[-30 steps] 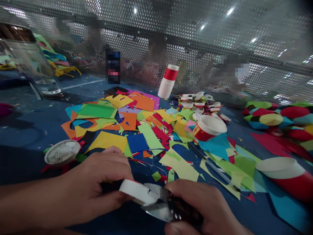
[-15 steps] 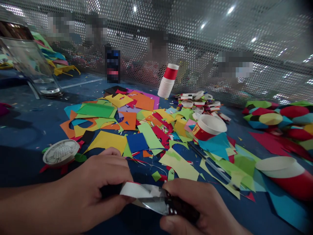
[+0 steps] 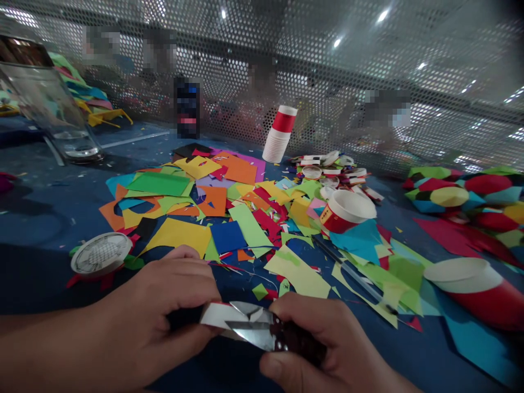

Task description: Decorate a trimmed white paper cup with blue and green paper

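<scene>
My left hand [image 3: 172, 305] is closed on a piece of paper cup [image 3: 215, 315], white inside with a red edge; much of it is hidden by my fingers. Dark-handled scissors [image 3: 262, 333] are gripped in my right hand [image 3: 323, 344], with their short blades apart and pointing left over the cup piece. Whether the paper lies between the blades I cannot tell for sure. Left of my left hand sits a small paper turtle [image 3: 102, 256] with a drawn shell pattern. Coloured paper scraps [image 3: 298, 273] lie just beyond both hands.
A cut red-and-white cup [image 3: 347, 210] stands among the scraps, and another cup [image 3: 470, 289] lies at right. A pen [image 3: 356, 278] rests on green paper. Farther back are a cup stack [image 3: 280, 134], cut rings [image 3: 331, 169], a glass bottle [image 3: 61, 109] and a perforated metal screen [image 3: 229, 65].
The scissor blades have opened wider, and their upper blade now shows over the cup piece. My right hand has shifted slightly left. My left hand keeps its hold.
</scene>
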The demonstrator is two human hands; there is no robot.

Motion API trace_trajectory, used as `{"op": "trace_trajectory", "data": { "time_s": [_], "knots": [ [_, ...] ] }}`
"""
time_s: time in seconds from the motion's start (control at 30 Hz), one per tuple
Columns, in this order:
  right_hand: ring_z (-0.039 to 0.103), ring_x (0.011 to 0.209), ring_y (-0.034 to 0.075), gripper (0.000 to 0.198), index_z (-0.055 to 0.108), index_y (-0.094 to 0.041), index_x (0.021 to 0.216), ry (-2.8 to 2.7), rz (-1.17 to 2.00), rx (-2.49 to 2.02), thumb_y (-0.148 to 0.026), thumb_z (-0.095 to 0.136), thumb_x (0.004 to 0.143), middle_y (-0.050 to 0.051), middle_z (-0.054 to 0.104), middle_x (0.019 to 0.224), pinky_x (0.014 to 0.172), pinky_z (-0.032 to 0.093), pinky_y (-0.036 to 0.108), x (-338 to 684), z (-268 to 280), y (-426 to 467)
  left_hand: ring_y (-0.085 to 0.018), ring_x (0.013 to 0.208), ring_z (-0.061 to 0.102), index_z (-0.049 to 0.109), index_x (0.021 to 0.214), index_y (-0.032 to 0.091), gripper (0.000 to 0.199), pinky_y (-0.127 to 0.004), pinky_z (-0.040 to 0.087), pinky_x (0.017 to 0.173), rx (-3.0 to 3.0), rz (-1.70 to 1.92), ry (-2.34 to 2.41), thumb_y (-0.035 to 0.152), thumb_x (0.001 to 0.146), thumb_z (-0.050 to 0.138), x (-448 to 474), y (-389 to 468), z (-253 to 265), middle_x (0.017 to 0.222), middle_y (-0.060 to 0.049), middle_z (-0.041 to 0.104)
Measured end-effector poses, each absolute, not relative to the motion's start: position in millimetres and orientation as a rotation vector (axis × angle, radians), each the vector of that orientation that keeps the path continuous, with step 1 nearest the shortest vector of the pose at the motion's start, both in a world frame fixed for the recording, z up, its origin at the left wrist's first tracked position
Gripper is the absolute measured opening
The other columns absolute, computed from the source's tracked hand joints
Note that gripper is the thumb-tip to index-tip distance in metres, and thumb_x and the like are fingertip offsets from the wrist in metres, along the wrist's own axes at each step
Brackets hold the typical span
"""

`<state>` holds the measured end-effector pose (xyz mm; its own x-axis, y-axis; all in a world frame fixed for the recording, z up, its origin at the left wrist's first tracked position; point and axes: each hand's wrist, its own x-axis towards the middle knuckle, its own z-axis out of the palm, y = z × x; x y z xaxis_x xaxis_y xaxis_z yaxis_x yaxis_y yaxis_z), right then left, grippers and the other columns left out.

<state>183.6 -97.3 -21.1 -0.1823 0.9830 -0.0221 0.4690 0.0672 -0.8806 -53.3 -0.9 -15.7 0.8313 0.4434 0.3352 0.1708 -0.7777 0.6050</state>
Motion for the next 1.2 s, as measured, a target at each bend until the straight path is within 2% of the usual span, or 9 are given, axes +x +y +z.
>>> {"op": "trace_trajectory", "data": {
  "time_s": [0.17, 0.33, 0.63, 0.73, 0.8, 0.9, 1.03, 1.1, 1.2],
  "knots": [
    [0.043, 0.058, 0.012, 0.036, 0.067, -0.023, 0.076, -1.717, 1.094, -1.437, -0.056, 0.066, 0.090, -0.002, 0.050, 0.063, 0.048, 0.032, 0.022, 181.9, -20.6, -96.6, -0.010, 0.065, 0.054, 0.060, 0.079, 0.021, 0.021, -0.025, 0.042, 0.071, 2.421, 0.619, 0.457, 0.017, 0.098, 0.052, -52.7, -0.5, -14.2, 0.069, 0.006, 0.062],
    [0.040, 0.056, 0.013, 0.042, 0.069, -0.024, 0.082, -1.596, 1.197, -1.420, -0.066, 0.071, 0.083, -0.003, 0.046, 0.063, 0.047, 0.033, 0.023, 186.1, -10.5, -91.5, -0.011, 0.066, 0.055, 0.064, 0.078, 0.021, 0.024, -0.023, 0.043, 0.066, 2.403, 0.666, 0.520, 0.019, 0.098, 0.052, -53.5, -0.4, -15.5, 0.068, 0.004, 0.064],
    [0.040, 0.058, 0.013, 0.042, 0.070, -0.024, 0.098, -1.108, 1.143, -1.325, -0.063, 0.055, 0.098, -0.002, 0.049, 0.068, 0.050, 0.038, 0.023, 207.9, -15.2, -79.1, -0.009, 0.063, 0.061, 0.075, 0.083, 0.023, 0.019, -0.017, 0.045, 0.057, 2.428, 0.699, 0.613, 0.017, 0.089, 0.058, -51.0, 7.7, -17.3, 0.070, 0.003, 0.064],
    [0.039, 0.057, 0.013, 0.039, 0.069, -0.023, 0.096, -1.094, 1.144, -1.327, -0.059, 0.055, 0.099, -0.003, 0.048, 0.068, 0.049, 0.037, 0.024, 206.7, -17.2, -77.7, -0.007, 0.070, 0.063, 0.077, 0.094, 0.028, 0.024, -0.014, 0.047, 0.062, 2.469, 0.761, 0.607, 0.011, 0.087, 0.061, -53.2, 9.1, -18.1, 0.079, 0.004, 0.063],
    [0.037, 0.057, 0.012, 0.042, 0.069, -0.023, 0.094, -1.057, 1.130, -1.373, -0.063, 0.058, 0.097, -0.003, 0.047, 0.068, 0.049, 0.036, 0.023, 204.7, -17.3, -78.5, -0.008, 0.080, 0.066, 0.076, 0.098, 0.032, 0.018, -0.014, 0.051, 0.071, 2.461, 0.665, 0.556, 0.020, 0.086, 0.078, -57.9, 9.6, -17.6, 0.092, 0.004, 0.064],
    [0.036, 0.058, 0.012, 0.044, 0.070, -0.023, 0.094, -0.985, 1.075, -1.449, -0.068, 0.067, 0.089, -0.003, 0.045, 0.069, 0.048, 0.035, 0.022, 203.3, -17.3, -81.4, -0.014, 0.102, 0.068, 0.074, 0.107, 0.038, 0.046, -0.017, 0.056, 0.087, 2.410, 0.430, 0.386, 0.041, 0.067, 0.097, -67.3, 10.6, -15.6, 0.118, 0.004, 0.063],
    [0.036, 0.059, 0.012, 0.044, 0.072, -0.025, 0.094, -1.081, 1.022, -1.465, -0.069, 0.067, 0.089, -0.003, 0.045, 0.070, 0.048, 0.034, 0.021, 206.2, -15.8, -82.6, -0.029, 0.133, 0.060, 0.056, 0.141, 0.048, 0.093, -0.034, 0.054, 0.108, 2.527, 0.361, 0.407, 0.050, 0.059, 0.099, -78.6, 15.1, -14.5, 0.150, 0.001, 0.056],
    [0.036, 0.059, 0.012, 0.044, 0.071, -0.025, 0.094, -1.164, 0.996, -1.449, -0.069, 0.064, 0.091, -0.003, 0.044, 0.069, 0.048, 0.033, 0.022, 207.9, -14.0, -81.1, -0.034, 0.134, 0.059, 0.046, 0.153, 0.045, 0.112, -0.041, 0.053, 0.110, 2.621, 0.324, 0.489, 0.049, 0.055, 0.100, -82.0, 18.2, -14.7, 0.153, -0.004, 0.057],
    [0.036, 0.058, 0.013, 0.044, 0.069, -0.025, 0.095, -1.247, 0.977, -1.437, -0.068, 0.062, 0.093, -0.003, 0.044, 0.068, 0.047, 0.031, 0.024, 208.8, -11.4, -78.2, -0.034, 0.126, 0.066, 0.049, 0.153, 0.040, 0.108, -0.040, 0.056, 0.106, 2.660, 0.273, 0.552, 0.036, 0.057, 0.099, -83.4, 21.4, -13.8, 0.143, -0.005, 0.066]
  ]
}}
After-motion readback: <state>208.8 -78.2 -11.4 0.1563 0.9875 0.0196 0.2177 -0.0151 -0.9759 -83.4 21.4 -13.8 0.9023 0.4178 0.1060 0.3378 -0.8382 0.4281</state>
